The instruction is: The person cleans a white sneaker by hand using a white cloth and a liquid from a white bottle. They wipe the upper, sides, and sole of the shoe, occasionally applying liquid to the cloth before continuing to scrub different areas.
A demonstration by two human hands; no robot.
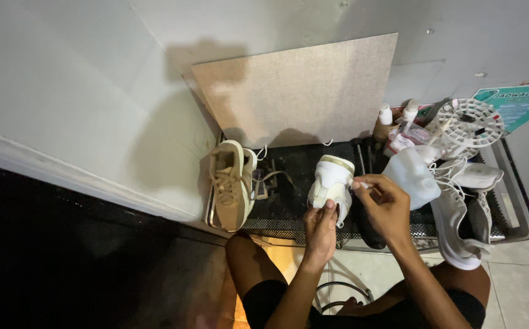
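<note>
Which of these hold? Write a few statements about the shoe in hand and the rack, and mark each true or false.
1. The left hand holds the white shoe from below. True.
2. The right hand rests on the floor. False: it is raised at the shoe's side, pinching something small.
3. A tan sneaker lies at the left end of the mesh rack. True.
4. The beige board lies flat on the floor. False: it stands against the wall behind the rack.
</note>
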